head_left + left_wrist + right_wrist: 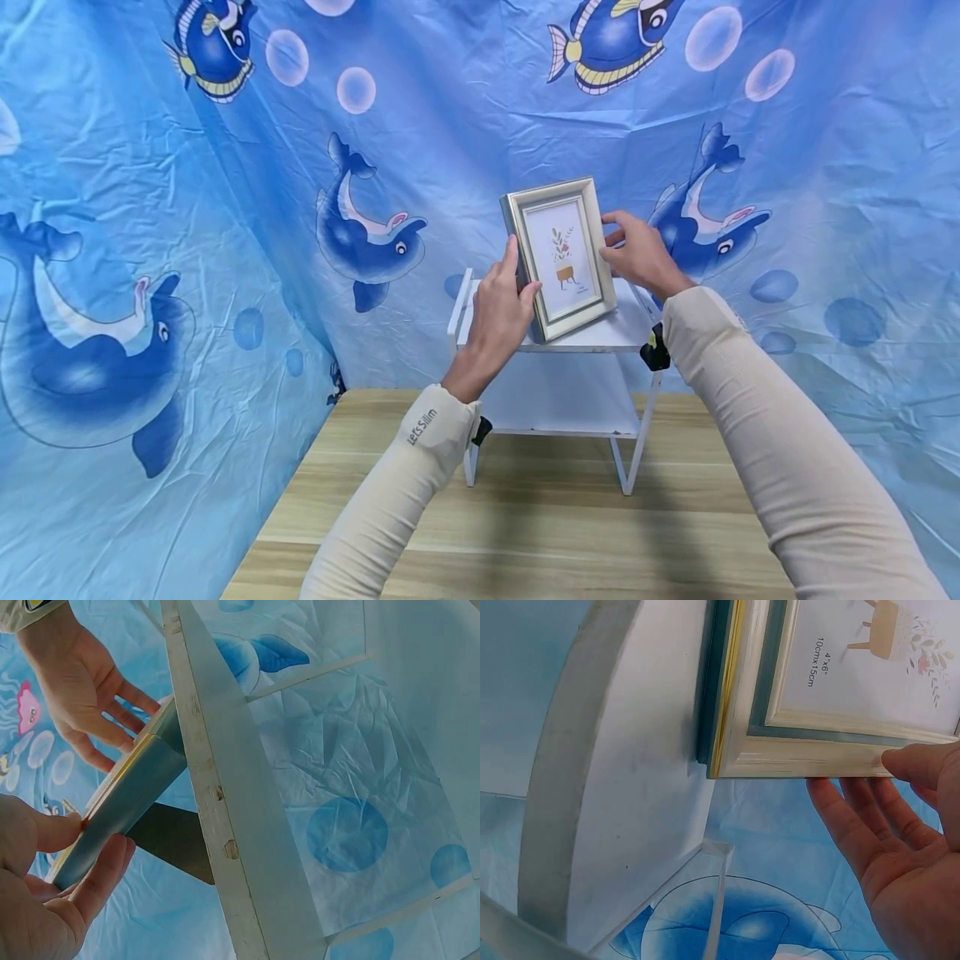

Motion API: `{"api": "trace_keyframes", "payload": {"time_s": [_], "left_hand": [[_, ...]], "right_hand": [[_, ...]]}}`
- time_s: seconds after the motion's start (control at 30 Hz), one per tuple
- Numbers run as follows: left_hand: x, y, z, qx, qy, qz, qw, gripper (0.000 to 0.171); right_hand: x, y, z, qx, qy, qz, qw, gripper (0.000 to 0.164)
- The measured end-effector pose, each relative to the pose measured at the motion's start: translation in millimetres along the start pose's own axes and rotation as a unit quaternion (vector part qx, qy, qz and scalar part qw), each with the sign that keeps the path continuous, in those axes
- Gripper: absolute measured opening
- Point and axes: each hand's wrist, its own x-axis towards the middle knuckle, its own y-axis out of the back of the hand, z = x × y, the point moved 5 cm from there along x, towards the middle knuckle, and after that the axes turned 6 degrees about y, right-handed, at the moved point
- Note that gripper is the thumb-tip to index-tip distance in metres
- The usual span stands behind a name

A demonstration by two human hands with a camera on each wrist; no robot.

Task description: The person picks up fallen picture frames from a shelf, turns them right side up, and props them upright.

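Observation:
A cream and silver picture frame (pixel 566 250) with a small potted-plant print stands tilted on the top shelf of a white rack (pixel 600 333). My left hand (pixel 498 308) holds its left edge, thumb toward the front; the left wrist view shows thumb and fingers (pixel 101 877) pinching the side. On the opposite edge, my right hand (pixel 641 254) grips with the thumb (pixel 919 761) over the front border and fingertips against the side. A dark support flap (pixel 174 841) sticks out behind the frame. In the right wrist view the frame's lower edge meets the shelf.
The rack has a lower shelf (pixel 558 400) and thin white legs on a wood-pattern floor (pixel 390 475). Behind and to the left hangs a blue curtain (pixel 450 125) printed with dolphins, fish and bubbles. A black clip-like part (pixel 656 350) is at the rack's right side.

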Motion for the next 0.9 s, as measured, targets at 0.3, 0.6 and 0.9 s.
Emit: {"api": "trace_keyframes", "payload": {"time_s": [0.3, 0.6, 0.9], "left_hand": [[1.3, 4.1, -1.8, -0.014, 0.006, -0.008, 0.9998, 0.071], [3.0, 7.3, -5.1, -0.030, 0.012, -0.013, 0.9994, 0.070], [7.8, 9.4, -7.9, -0.036, 0.007, -0.016, 0.9992, 0.067]], "right_hand": [[-4, 1, -2, -0.002, 0.011, 0.014, 1.000, 0.053], [-9, 1, -4, 0.009, -0.001, 0.012, 1.000, 0.053], [-12, 2, -5, 0.006, -0.003, 0.020, 1.000, 0.052]]}}
